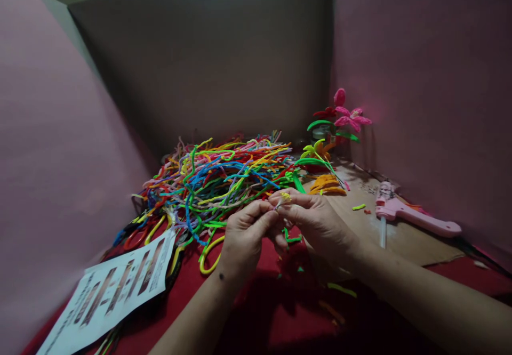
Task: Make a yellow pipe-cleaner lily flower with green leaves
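Between my two hands is a small bunch of artificial flower stamens (285, 199) with yellow tips and pale stalks. My left hand (246, 232) is closed, thumb and forefinger pinching at the lower end of the stalks. My right hand (320, 222) is closed too, its thumb and fingers pressed around the same bunch from the other side. Fingertips hide the bunch's base. Just beyond my hands lies a tangled heap of colourful pipe cleaners (228, 179). Green pipe cleaner scraps (294, 239) lie beneath them on the red cloth (272, 312).
At right, a pink glue gun (424, 218) rests on a cardboard sheet (360, 214). Behind it stand pink pipe cleaner flowers (352, 119); orange petal pieces (327, 184) lie nearer. A printed sheet (112, 296) is at left. Upright panels (212, 62) enclose the back and sides.
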Action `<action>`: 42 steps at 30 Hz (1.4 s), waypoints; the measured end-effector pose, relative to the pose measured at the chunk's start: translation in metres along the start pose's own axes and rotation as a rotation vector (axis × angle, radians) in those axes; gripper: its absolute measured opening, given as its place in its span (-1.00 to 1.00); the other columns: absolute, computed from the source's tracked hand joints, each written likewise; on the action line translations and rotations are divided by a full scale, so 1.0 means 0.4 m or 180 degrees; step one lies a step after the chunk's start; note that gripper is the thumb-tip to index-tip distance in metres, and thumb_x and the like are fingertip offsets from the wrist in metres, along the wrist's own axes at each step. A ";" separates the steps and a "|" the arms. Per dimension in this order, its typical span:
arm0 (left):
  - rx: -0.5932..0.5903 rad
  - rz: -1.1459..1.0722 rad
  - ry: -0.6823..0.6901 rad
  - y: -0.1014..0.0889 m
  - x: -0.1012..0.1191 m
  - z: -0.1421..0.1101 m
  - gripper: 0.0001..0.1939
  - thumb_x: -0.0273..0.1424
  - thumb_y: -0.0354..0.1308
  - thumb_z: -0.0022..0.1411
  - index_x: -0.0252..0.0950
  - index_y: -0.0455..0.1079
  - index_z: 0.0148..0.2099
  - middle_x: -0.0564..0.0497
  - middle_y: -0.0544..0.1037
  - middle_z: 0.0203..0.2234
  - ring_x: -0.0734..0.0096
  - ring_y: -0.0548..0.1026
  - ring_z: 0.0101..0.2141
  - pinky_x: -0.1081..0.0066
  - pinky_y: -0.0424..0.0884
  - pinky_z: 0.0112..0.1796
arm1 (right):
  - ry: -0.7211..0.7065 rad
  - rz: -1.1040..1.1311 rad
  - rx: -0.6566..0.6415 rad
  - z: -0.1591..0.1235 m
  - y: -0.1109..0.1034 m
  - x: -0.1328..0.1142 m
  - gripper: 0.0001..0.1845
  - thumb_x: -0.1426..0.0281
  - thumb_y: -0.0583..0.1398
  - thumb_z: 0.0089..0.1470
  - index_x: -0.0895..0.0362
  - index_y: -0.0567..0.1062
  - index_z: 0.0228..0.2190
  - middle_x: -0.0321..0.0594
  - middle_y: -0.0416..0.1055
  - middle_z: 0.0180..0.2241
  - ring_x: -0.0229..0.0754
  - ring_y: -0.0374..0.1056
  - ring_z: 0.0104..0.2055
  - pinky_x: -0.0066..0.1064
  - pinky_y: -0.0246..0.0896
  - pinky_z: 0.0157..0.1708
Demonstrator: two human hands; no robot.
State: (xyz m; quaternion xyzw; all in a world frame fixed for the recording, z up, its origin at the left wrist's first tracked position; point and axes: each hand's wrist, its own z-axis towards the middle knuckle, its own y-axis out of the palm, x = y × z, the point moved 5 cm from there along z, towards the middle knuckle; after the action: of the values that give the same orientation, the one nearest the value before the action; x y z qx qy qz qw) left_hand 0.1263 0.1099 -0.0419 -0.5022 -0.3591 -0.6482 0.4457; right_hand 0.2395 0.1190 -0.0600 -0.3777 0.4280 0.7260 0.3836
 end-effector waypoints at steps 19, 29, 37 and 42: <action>-0.0300 0.0027 -0.0366 0.009 -0.010 0.010 -0.82 -0.35 0.10 0.15 -0.38 0.39 -0.39 0.03 0.48 -0.59 0.52 0.40 -0.63 0.51 0.31 -0.58 | 0.0062 0.0361 0.0002 0.003 -0.009 0.000 -0.91 0.41 0.26 -0.09 0.12 0.57 -0.44 -0.23 0.36 -0.29 -0.28 0.27 -0.39 -0.39 0.17 -0.41; 0.0072 -0.0224 -0.0263 -0.008 -0.012 0.006 -0.87 -0.39 0.12 0.13 -0.35 0.31 -0.41 0.16 0.34 -0.67 0.72 0.20 -0.72 0.63 0.09 -0.68 | 0.0223 0.0268 -0.0128 0.010 -0.001 0.002 -0.91 0.40 0.25 -0.06 0.15 0.54 -0.52 -0.28 0.33 -0.45 -0.31 0.20 -0.43 -0.41 0.08 -0.41; -0.0613 -0.0687 -0.0859 -0.001 -0.020 0.006 -0.79 -0.31 0.16 0.10 -0.40 0.37 -0.34 0.13 0.31 -0.69 0.78 0.08 -0.78 0.66 -0.06 -0.74 | 0.0427 0.0288 -0.0466 0.004 0.008 -0.018 -0.91 0.36 0.29 -0.13 0.13 0.56 -0.54 -0.24 0.37 -0.39 -0.32 0.17 -0.46 -0.43 0.04 -0.49; -0.0295 -0.0402 -0.0554 -0.012 -0.012 0.014 -0.84 -0.35 0.18 0.07 -0.36 0.33 -0.38 0.11 0.38 -0.66 0.69 0.24 -0.74 0.62 0.14 -0.69 | 0.0213 0.0180 -0.0098 0.017 0.002 -0.028 -0.92 0.36 0.29 -0.15 0.13 0.55 -0.54 -0.23 0.33 -0.28 -0.31 0.20 -0.39 -0.46 0.04 -0.51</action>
State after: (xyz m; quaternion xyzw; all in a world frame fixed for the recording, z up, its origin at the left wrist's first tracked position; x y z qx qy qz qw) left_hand 0.1241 0.1177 -0.0454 -0.5531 -0.3970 -0.6449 0.3474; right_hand 0.2420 0.1224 -0.0475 -0.3954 0.4399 0.7300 0.3425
